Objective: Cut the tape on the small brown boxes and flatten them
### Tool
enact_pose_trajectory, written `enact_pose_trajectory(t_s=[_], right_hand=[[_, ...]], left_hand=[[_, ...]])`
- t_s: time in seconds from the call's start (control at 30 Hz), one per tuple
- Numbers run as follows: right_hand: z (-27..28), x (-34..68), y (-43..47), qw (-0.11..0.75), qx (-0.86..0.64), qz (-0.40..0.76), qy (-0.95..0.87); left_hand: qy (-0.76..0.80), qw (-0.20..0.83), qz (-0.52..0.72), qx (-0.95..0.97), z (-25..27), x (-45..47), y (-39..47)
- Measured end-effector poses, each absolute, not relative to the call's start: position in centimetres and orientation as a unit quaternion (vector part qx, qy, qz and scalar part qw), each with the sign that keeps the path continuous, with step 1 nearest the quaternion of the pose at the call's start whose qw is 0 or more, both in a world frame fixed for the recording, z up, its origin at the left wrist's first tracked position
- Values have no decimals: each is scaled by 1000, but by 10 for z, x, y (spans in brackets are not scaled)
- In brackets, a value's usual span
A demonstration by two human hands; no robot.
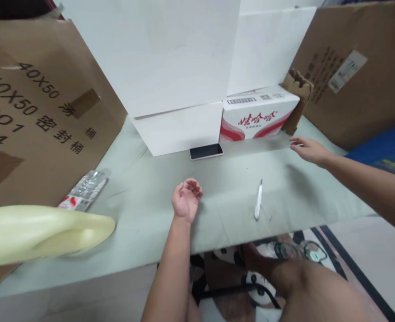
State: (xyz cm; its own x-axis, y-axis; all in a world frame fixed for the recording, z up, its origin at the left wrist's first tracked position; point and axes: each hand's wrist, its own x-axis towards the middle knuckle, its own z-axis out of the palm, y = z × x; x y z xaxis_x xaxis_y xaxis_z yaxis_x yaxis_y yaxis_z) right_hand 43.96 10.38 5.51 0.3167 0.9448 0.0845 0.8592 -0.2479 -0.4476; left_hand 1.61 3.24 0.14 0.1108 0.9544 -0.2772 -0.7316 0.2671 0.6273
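Observation:
My left hand rests palm up over the pale green tabletop, its fingers loosely curled and nothing visible in it. A dark-screened phone lies beyond it, at the foot of the white panels. To the right, my right hand hovers above the cloth with fingers stretched and holds nothing I can see. Its nearest neighbour is a white and red carton. Between the hands lies a slim white-handled tool with a thin dark tip, touched by neither.
Brown cardboard boxes flank the table, with white panels at the back. A smooth pale yellow object extends in from the left near a crumpled plastic bottle. A blue package is at right; clear bottles are below the edge.

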Motion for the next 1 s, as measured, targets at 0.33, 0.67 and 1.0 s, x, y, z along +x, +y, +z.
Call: enact_pose_trajectory(t_s=[0.33, 0.67, 1.0], right_hand=[[-7, 286, -35, 77, -708, 216, -668], [19, 141, 22, 320, -525, 425, -663], [47, -86, 163, 274, -433, 511, -690]], left_hand=[[356, 708, 588, 163, 14, -2, -2], [377, 650, 654, 82, 14, -45, -1], [362, 603, 711, -4, 11, -89, 7]])
